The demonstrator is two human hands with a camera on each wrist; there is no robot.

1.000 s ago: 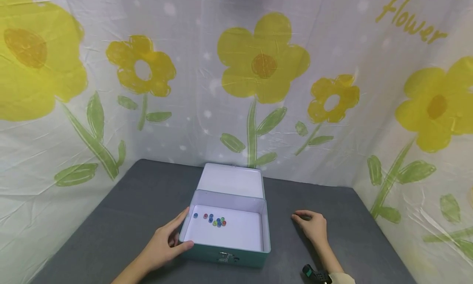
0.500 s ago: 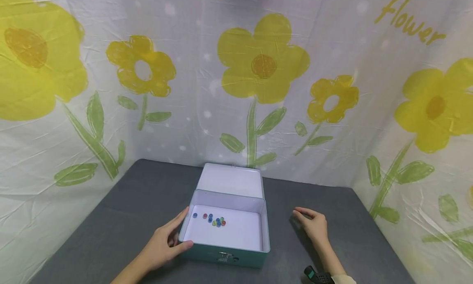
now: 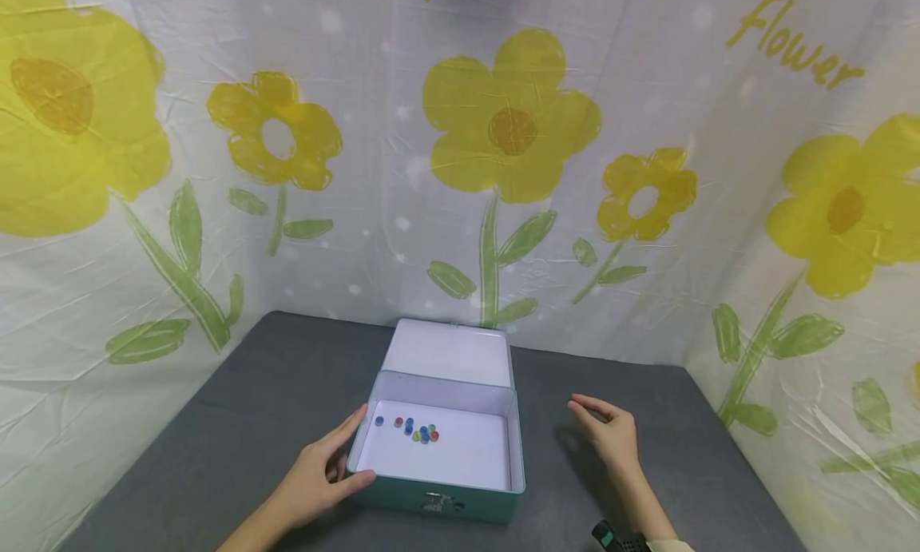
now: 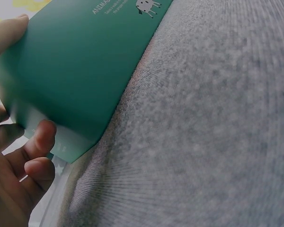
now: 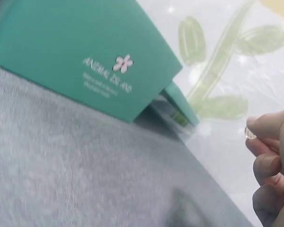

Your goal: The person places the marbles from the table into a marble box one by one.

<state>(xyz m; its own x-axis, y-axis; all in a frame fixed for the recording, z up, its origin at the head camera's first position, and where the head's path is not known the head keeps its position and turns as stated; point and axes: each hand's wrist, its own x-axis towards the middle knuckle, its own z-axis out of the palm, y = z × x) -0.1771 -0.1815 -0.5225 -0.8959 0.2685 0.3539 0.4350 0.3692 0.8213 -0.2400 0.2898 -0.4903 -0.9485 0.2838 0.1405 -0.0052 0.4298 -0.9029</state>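
Note:
A green tin box (image 3: 446, 504) with a white inside stands on the dark table. My left hand (image 3: 316, 476) grips its left front corner, thumb at the front rim and fingers along the left side. Several small glass marbles (image 3: 424, 434), blue, red and yellow-green, lie on the box floor toward the left. To the right of the box, my right hand (image 3: 611, 436) is raised over the table, its shadow below. In the right wrist view, its thumb and forefinger pinch a clear marble (image 5: 249, 133), partly hidden by the fingertips.
The box's lid (image 3: 451, 351) lies tipped back behind it, toward the curtain (image 3: 359, 137) printed with yellow flowers. A black wrist strap (image 3: 618, 538) shows at the right forearm. The grey table (image 3: 287, 376) reaches out on both sides of the box.
My right hand has risen a little off the table, and its shadow has spread away from it. The left hand, the box and the marbles inside stay where they were.

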